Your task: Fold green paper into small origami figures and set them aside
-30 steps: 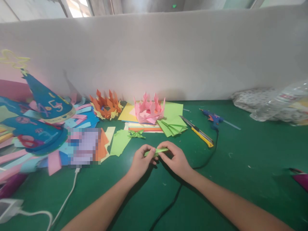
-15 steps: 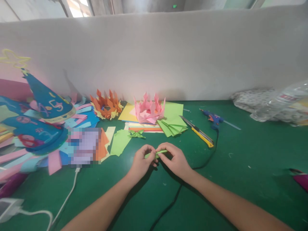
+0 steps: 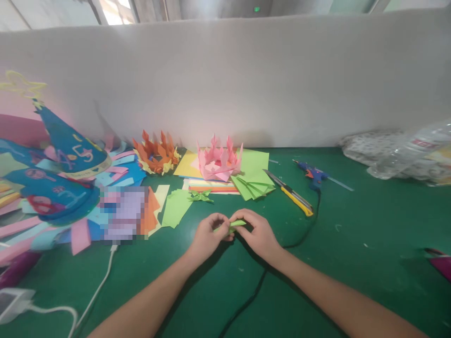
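A small folded piece of green paper [image 3: 237, 225] is pinched between both hands, just above the green table [image 3: 338, 281]. My left hand [image 3: 210, 233] grips its left end with thumb and fingers; much of the paper is hidden there. On the other side, my right hand [image 3: 254, 231] is closed on the paper's right part. Beyond the hands lie a folded green paper piece [image 3: 200, 195] with points, a few green sheets [image 3: 175, 209] and a fanned green stack [image 3: 254, 187]. A pink paper crown [image 3: 219, 164] sits behind them on coloured sheets.
An orange paper crown [image 3: 158, 157] and blue paper hats [image 3: 75, 145] stand left. A yellow utility knife [image 3: 296, 199] and a blue glue gun [image 3: 312, 172] with a black cord lie right. A plastic bottle [image 3: 408, 150] rests far right. A white cable [image 3: 102, 282] runs front left.
The green paper has turned slightly between my fingers, and more of its right-hand flap shows. Both hands stay in almost the same place.
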Available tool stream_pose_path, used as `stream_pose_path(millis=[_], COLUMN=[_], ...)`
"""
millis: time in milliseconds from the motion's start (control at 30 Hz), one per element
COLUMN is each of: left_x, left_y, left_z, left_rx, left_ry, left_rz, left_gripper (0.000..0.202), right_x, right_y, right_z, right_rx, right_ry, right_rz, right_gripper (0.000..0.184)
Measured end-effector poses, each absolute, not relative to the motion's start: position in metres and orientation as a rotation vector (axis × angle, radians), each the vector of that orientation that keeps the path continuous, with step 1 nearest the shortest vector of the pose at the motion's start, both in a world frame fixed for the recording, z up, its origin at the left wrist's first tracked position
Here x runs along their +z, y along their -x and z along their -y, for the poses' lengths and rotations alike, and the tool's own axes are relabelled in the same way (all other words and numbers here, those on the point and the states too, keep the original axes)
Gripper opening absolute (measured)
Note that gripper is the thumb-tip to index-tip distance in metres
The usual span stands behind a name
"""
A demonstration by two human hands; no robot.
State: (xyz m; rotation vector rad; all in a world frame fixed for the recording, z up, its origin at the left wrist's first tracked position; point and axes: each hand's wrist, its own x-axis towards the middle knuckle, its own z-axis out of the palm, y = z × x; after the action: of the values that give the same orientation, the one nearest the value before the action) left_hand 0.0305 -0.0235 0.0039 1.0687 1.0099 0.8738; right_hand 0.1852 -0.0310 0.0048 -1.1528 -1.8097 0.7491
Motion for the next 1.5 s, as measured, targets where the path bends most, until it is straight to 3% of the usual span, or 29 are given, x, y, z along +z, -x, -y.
stream_pose_path(millis=[967, 1233, 1500], left_x=[-0.003, 0.006, 0.007], left_y=[-0.032, -0.033, -0.032], left_z=[0.025, 0.023, 0.024], left_rx=[0.895, 0.992, 1.016], left_ry=[-1.087, -0.835, -0.806], left_rz=[-1.015, -1.07, -1.044], left_gripper=[0.023, 0.027, 0.032], right_x=[-0.004, -0.001, 0.002], right_y=[-0.189, -0.188, -0.187], right_z=[0.026, 0.026, 0.028], right_rx=[0.88, 1.015, 0.898], right_ry=[1.247, 1.218, 1.243], right_rz=[1.692, 1.624, 1.673], right_gripper=[0.013, 0.024, 0.016])
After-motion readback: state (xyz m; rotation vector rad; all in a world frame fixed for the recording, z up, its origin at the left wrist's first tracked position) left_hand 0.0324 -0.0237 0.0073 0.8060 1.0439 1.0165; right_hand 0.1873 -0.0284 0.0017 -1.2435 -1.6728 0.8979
